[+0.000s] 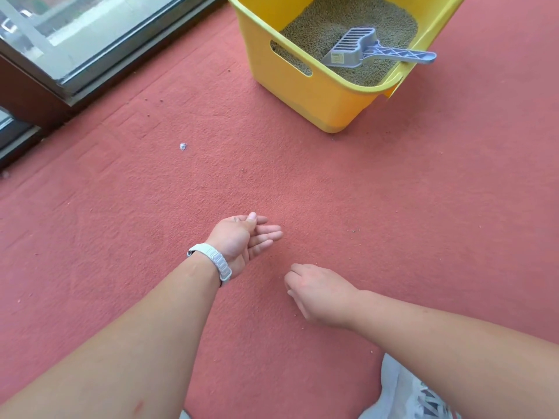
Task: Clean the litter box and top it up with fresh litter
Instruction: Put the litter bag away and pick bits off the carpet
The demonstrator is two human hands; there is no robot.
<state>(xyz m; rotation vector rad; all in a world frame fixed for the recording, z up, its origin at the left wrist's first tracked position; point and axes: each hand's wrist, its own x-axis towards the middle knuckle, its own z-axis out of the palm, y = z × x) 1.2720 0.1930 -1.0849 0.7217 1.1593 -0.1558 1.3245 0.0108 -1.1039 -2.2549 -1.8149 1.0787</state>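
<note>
A yellow litter box (pixel 305 89) stands on the red carpet at the upper right, filled with tan litter (pixel 348 19). A grey slotted scoop (pixel 360 48) lies in the litter with its handle resting over the right rim. Well in front of the box, my left hand (pixel 242 240) is held palm up and cupped, fingers relaxed; a white wristband sits on that wrist. To its right, my right hand (pixel 317 293) is lowered back-up onto the carpet with its fingers bent down. Its fingertips are hidden. A few stray litter grains (pixel 356 230) lie on the carpet nearby.
A glass door with a dark frame (pixel 60 86) runs along the upper left. A small white lint ball (pixel 183 146) lies on the red carpet (pixel 151 207). A white plastic bag (pixel 399 391) shows at the bottom right under my right forearm.
</note>
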